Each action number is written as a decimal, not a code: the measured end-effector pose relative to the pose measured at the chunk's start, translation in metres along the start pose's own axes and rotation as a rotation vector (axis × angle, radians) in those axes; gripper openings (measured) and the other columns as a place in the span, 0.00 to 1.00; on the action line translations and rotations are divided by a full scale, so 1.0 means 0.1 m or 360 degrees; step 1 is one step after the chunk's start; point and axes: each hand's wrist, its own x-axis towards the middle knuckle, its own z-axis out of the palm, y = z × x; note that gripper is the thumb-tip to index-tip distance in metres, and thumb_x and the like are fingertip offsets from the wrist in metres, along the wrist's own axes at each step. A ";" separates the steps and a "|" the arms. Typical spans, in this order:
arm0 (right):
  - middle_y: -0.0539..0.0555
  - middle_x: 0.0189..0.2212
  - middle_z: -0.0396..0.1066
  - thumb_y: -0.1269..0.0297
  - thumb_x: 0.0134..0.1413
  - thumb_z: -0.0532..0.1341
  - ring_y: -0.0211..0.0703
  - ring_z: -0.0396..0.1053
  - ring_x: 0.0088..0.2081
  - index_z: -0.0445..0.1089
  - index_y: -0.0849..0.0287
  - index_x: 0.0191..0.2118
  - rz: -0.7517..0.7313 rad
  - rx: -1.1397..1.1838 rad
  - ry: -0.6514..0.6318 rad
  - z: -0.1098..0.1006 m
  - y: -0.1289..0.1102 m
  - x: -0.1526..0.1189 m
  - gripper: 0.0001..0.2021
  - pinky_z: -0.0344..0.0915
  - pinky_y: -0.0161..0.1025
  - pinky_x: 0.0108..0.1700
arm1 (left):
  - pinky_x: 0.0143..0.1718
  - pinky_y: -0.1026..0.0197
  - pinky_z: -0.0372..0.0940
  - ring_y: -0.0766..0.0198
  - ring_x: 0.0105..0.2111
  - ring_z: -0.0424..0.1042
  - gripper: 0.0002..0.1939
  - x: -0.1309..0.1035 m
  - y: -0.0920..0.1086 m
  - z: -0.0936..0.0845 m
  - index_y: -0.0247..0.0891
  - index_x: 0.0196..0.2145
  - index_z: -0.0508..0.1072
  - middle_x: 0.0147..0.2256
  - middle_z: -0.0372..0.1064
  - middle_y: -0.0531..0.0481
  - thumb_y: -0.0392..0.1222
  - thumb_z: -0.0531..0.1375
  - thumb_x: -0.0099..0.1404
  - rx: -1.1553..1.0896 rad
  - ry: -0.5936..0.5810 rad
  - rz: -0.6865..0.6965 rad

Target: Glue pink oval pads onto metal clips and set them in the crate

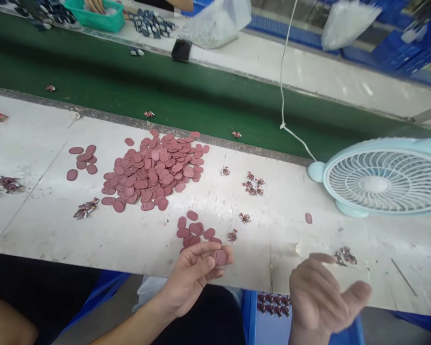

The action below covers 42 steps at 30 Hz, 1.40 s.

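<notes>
Left hand (192, 274) pinches a flat pink piece (220, 257)

The left hand is over the near edge of the white bench (136, 239), around the middle. Its thumb and fingers pinch the pink piece, which is a small oval. Just past this hand, and partly hidden by it, lies a small bunch of pink ovals (194, 229). A much bigger heap (153, 170) of them lies by the far edge, left of the middle. A few loose ovals (81, 157) lie to the left of the heap.

The right hand (318, 294) is also over the near edge, farther to the right, and it looks blurry. Its thumb stands apart, and its fingers are a bit bent and loosely spread. Just past it lie some small shiny bits (345, 256). A thin stick (404, 277) lies near the right part of the near edge. One lone oval (309, 218) lies between the right hand and a light blue fan (384, 184).

Below the near edge, between the hands, a blue box (250, 318) holds rows of little dark red things (273, 304). Past the far edge runs a green strip (201, 105).
</notes>
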 end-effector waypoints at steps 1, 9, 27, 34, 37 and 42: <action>0.39 0.21 0.58 0.65 0.57 0.67 0.28 0.54 0.13 0.68 0.57 0.42 -0.0145 -0.0618 0.0093 0.05 0.15 0.08 0.09 0.52 0.25 0.11 | 0.41 0.66 0.74 0.57 0.47 0.81 0.10 0.00 0.02 -0.02 0.39 0.43 0.82 0.48 0.81 0.41 0.37 0.70 0.63 0.0000 0.0030 0.0004; 0.56 0.38 0.77 0.56 0.65 0.61 0.48 0.74 0.41 0.76 0.59 0.40 -0.0760 -0.4200 0.0638 0.03 0.45 2.29 0.12 0.72 0.47 0.46 | 0.42 0.64 0.73 0.57 0.47 0.80 0.11 -0.05 0.17 0.00 0.37 0.43 0.81 0.50 0.80 0.37 0.38 0.70 0.62 0.0044 0.0111 0.0065; 0.58 0.42 0.80 0.52 0.59 0.66 0.51 0.77 0.46 0.78 0.59 0.44 -0.0432 -0.4248 0.0595 0.11 0.75 2.22 0.16 0.74 0.49 0.50 | 0.38 0.63 0.70 0.53 0.47 0.80 0.13 -0.07 0.28 0.03 0.38 0.42 0.81 0.53 0.78 0.38 0.40 0.73 0.58 0.0076 0.0264 0.0226; 0.53 0.30 0.79 0.60 0.58 0.69 0.45 0.78 0.29 0.80 0.55 0.40 -0.0176 -0.3426 0.0676 -0.28 1.15 0.65 0.07 0.77 0.41 0.31 | 0.40 0.59 0.71 0.50 0.49 0.78 0.14 0.02 0.15 -0.01 0.40 0.41 0.83 0.48 0.81 0.41 0.41 0.74 0.56 0.0269 0.0152 0.0267; 0.53 0.30 0.79 0.62 0.58 0.69 0.43 0.76 0.28 0.80 0.53 0.40 -0.0222 -0.3346 0.0806 -0.34 1.27 0.50 0.06 0.78 0.39 0.32 | 0.43 0.58 0.73 0.52 0.46 0.79 0.13 0.02 0.07 0.01 0.40 0.40 0.84 0.47 0.82 0.42 0.38 0.74 0.56 0.0334 0.0039 0.0269; 0.53 0.34 0.80 0.61 0.58 0.69 0.41 0.75 0.30 0.80 0.52 0.41 -0.0269 -0.3337 0.0871 -0.38 1.34 0.47 0.06 0.79 0.40 0.38 | 0.45 0.54 0.74 0.58 0.38 0.81 0.11 -0.01 -0.03 0.02 0.41 0.43 0.83 0.41 0.83 0.44 0.35 0.70 0.61 0.0315 -0.0175 0.0274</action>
